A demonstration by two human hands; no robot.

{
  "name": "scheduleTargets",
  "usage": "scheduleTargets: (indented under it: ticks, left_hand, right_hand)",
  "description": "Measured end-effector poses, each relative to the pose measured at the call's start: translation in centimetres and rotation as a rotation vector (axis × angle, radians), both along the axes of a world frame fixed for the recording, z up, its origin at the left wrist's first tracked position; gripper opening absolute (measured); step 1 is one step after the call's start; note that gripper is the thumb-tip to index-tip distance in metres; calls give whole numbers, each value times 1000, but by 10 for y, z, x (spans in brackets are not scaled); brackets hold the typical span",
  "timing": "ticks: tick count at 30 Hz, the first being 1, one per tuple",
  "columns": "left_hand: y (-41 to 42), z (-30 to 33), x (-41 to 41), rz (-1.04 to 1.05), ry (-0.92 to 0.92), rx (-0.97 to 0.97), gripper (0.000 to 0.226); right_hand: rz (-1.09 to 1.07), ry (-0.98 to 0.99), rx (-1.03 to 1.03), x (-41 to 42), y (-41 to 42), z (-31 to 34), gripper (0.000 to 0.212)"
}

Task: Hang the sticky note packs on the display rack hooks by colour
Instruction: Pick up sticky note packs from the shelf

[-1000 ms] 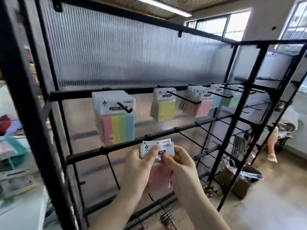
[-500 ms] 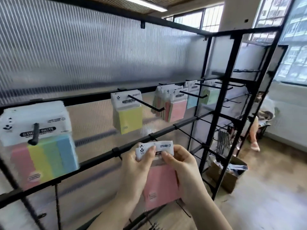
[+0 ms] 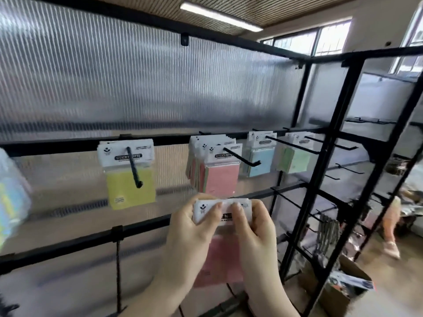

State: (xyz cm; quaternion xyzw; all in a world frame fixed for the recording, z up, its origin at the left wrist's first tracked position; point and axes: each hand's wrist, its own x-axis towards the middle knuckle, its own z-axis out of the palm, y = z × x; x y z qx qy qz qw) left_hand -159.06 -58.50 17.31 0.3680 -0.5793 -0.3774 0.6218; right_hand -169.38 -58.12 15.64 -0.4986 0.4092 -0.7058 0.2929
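My left hand (image 3: 187, 234) and my right hand (image 3: 256, 232) both pinch the white header card of a small stack of pink sticky note packs (image 3: 219, 259), held just below the pink packs (image 3: 219, 179) hanging on a black hook (image 3: 242, 157). Left of those hang yellow packs (image 3: 130, 186) on their own hook. Blue packs (image 3: 261, 161) and green packs (image 3: 295, 159) hang further right. A multicolour pack (image 3: 11, 202) shows blurred at the far left edge.
The black rack frame (image 3: 318, 191) has a ribbed translucent back panel and bare hooks on lower rails at the right. A cardboard box (image 3: 343, 289) with items sits on the floor at the lower right. A person's leg (image 3: 391, 227) stands beyond the rack.
The view has swung right and closer, so the pink hook now stands right above my hands. Both hands have risen a little with the pink packs still pinched between them.
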Motion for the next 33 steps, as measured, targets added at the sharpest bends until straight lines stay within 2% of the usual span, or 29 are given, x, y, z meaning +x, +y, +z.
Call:
scheduleTargets:
  ticks: [5, 12, 17, 33]
  left_hand:
    - [4, 17, -30, 71, 51, -98, 17]
    - [-3, 46, -57, 169, -22, -199, 21]
    - [-11, 53, -64, 267, -51, -211, 17]
    - [-29, 50, -67, 389, -148, -211, 12]
  right_hand:
    - [124, 101, -67, -29, 0, 27, 12]
    - [168, 37, -131, -60, -16, 49, 29]
    - [206, 63, -190, -67, -26, 61, 17]
    - [334, 103, -95, -73, -58, 61, 15]
